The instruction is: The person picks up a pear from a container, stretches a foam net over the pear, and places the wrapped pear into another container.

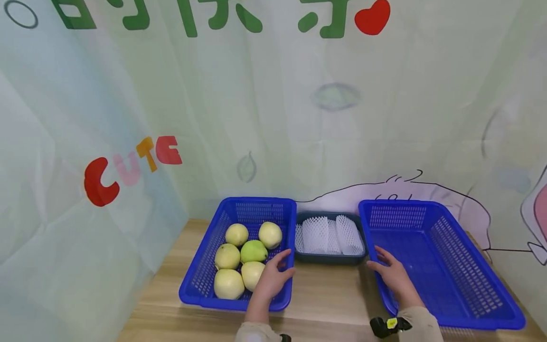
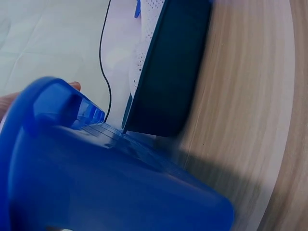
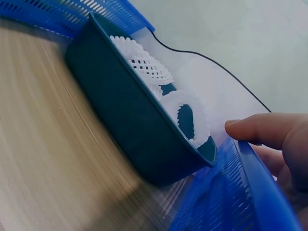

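In the head view my left hand [image 1: 273, 278] rests at the inner right rim of a blue basket [image 1: 194, 280] filled with several pale yellow-green round fruits [image 1: 228, 284] and one greener fruit [image 1: 254, 251]. Its thumb and forefinger are spread loosely; in the left wrist view the rim hides most of them. On the other side, my right hand [image 1: 397, 278] is at the near left rim of a second blue basket [image 1: 431, 256]. Its thumb reaches over that rim, with the other fingers behind it in the right wrist view. Neither hand visibly lifts anything.
Between the baskets stands a dark green tray [image 1: 329, 259] with white foam net sleeves [image 1: 316, 235]. Everything sits on a wood-grain table [image 1: 329, 299]. A printed curtain [image 1: 278, 118] hangs close behind. The right basket holds nothing visible.
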Tool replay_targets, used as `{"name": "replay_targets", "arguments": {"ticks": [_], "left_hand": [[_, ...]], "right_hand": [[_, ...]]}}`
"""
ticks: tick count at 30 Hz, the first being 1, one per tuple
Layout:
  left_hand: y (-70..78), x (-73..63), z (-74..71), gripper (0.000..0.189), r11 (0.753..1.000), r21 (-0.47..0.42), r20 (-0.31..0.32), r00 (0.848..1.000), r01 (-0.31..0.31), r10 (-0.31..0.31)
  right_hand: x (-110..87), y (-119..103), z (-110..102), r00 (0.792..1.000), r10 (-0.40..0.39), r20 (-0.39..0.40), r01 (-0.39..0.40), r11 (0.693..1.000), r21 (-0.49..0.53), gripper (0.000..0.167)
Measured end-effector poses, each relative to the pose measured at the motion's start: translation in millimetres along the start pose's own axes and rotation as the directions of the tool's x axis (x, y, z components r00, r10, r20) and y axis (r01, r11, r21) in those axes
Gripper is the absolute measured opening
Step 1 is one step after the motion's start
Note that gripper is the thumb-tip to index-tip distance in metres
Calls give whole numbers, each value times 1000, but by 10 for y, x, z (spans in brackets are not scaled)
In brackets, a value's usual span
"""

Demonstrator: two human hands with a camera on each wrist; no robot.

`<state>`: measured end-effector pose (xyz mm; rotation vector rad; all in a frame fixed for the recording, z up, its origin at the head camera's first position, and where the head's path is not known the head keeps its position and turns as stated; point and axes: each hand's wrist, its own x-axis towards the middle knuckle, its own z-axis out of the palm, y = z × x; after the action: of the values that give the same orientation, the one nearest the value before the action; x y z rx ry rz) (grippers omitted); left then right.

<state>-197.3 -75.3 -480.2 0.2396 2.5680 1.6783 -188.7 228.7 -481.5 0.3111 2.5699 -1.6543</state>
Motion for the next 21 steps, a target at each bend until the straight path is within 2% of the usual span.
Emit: {"name": "replay_targets", "arguments": {"ticks": [8,11,14,17,19,21], "left_hand": [[11,-36,6,47,999,44,-14,1000,16,-16],[120,-77,-67,49,997,78,0,1000,-4,4],[407,-43,-327,49,991,129,-7,999,-49,50],[726,106,-724,44,986,150,-4,997,-77,78],[884,223,-985,40,982,172,22,997,-77,74],[972,341,-1187,37,981,187,60,998,-46,35]], "right_hand": [[-6,0,4,1000,12,14,-12,1000,-8,61],[-22,-7,14,1000,17,18,-17,1000,-7,61],[-20,-31,20,1000,7,12,-7,1000,11,61],[-15,-59,14,1000,6,7,-6,1000,29,61],[-14,-71,4,1000,19,7,-19,999,30,61],[-16,-76,-7,999,32,10,-32,999,28,61]]}}
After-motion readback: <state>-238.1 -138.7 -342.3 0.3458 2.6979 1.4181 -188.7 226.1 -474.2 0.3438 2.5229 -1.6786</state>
